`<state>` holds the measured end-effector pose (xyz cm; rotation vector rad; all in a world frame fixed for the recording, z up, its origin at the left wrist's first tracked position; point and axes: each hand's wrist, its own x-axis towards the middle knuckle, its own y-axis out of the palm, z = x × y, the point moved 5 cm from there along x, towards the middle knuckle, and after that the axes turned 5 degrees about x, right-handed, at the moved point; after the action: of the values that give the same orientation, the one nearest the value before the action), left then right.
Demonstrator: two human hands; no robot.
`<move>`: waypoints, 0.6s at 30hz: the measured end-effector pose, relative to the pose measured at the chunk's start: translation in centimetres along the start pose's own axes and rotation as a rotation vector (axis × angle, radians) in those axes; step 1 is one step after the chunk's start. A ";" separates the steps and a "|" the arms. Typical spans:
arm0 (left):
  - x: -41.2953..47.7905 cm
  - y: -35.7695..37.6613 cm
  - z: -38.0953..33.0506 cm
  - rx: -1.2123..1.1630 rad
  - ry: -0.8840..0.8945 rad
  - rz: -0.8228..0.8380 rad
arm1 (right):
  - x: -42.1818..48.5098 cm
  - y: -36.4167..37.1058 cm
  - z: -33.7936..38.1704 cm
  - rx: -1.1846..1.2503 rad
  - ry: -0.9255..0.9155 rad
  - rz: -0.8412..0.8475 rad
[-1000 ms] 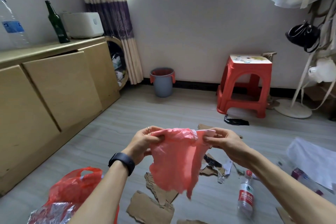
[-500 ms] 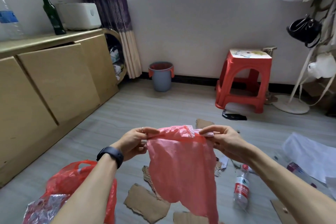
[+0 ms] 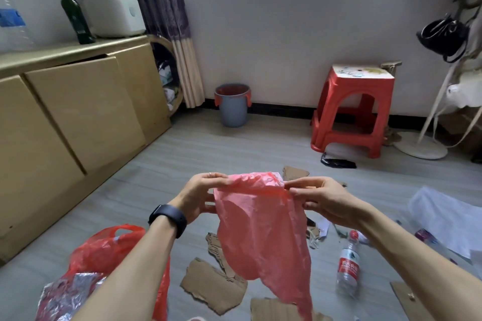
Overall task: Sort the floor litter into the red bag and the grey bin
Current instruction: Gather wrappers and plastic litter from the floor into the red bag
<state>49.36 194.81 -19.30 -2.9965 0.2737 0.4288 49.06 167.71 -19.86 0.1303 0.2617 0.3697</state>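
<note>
On the far left a long cupboard (image 3: 78, 112) runs along the wall. A green bottle (image 3: 74, 13) and a white box (image 3: 114, 17) stand on top of it. Near the bottom left, a red bag (image 3: 104, 250) sits on the floor with shiny foil (image 3: 67, 294) poking out of it. The person's left arm reaches over this bag, with a black watch (image 3: 169, 217) on the wrist.

The left hand (image 3: 200, 197) pinches the top left edge of a thin pink bag (image 3: 260, 229). The right hand (image 3: 323, 199) pinches the top right edge. The pink bag hangs down loose between them, up off the floor.

Far behind the hands, the grey bin (image 3: 233, 104) stands against the wall, next to the curtain (image 3: 167, 21). It has a red rim.

Torn cardboard (image 3: 214, 286) lies on the floor under the pink bag. To the right of it a plastic bottle (image 3: 348, 266) with a red cap lies on the floor. A red stool (image 3: 354, 109) stands far right by the wall. A black scrap (image 3: 337, 163) lies just in front of the stool. White paper (image 3: 448, 219) is spread on the floor at the right edge.
</note>
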 end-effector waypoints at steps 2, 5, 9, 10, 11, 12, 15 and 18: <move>0.0 0.3 0.1 0.043 0.001 -0.002 | 0.3 -0.6 -0.2 0.075 -0.004 -0.026; 0.5 -0.1 0.4 -0.021 0.031 -0.083 | 0.5 -1.2 -0.1 0.077 0.006 -0.082; 0.7 0.0 0.6 0.023 -0.009 0.002 | 0.1 -1.0 -0.3 -0.130 0.026 -0.109; 0.7 0.1 0.6 0.034 -0.010 0.012 | 0.0 -1.0 -0.4 -0.169 0.027 -0.126; 0.6 0.2 0.5 0.033 -0.007 0.016 | -0.1 -1.0 -0.6 -0.198 0.026 -0.134; 0.6 0.1 0.5 0.028 0.000 0.015 | -0.2 -0.9 -0.7 -0.200 0.027 -0.129; 0.4 -0.4 0.5 0.063 0.006 -0.001 | -0.3 -0.3 -0.9 -0.037 0.033 -0.073; 0.5 -0.8 0.7 0.121 0.038 -0.082 | -0.3 0.7 -0.8 0.080 0.044 -0.001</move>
<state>49.83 195.60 -20.02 -2.8880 0.1722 0.3346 48.30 168.30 -20.38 0.2011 0.3197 0.3617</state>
